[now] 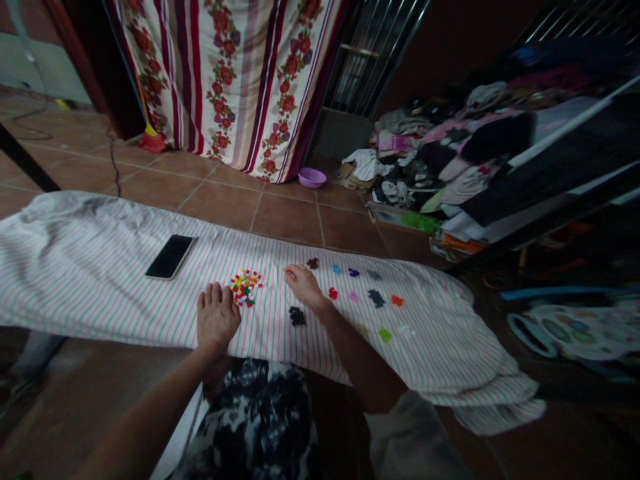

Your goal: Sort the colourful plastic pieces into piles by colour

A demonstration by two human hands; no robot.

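Note:
My left hand [218, 315] lies flat on the striped cloth [125, 280], its fingers beside a pile of small mixed-colour pieces [245, 287]. To the right of that pile, my right hand [303, 283] has its fingers closed together; whatever they hold, if anything, is too small to make out. Near it are a brown cluster [313, 264], a black cluster [297, 316] and a red cluster [333, 293]. Further right lie small groups in blue [353, 272], pink [353, 296], dark grey [376, 299], orange [397, 301], green [385, 335] and white [407, 331].
A phone [171, 257] rests on the cloth at the left. Beyond the cloth are a tiled floor, a purple basin [312, 177], a floral curtain [225, 87] and a heap of clothes [450, 147]. A dark slanted frame stands at the right.

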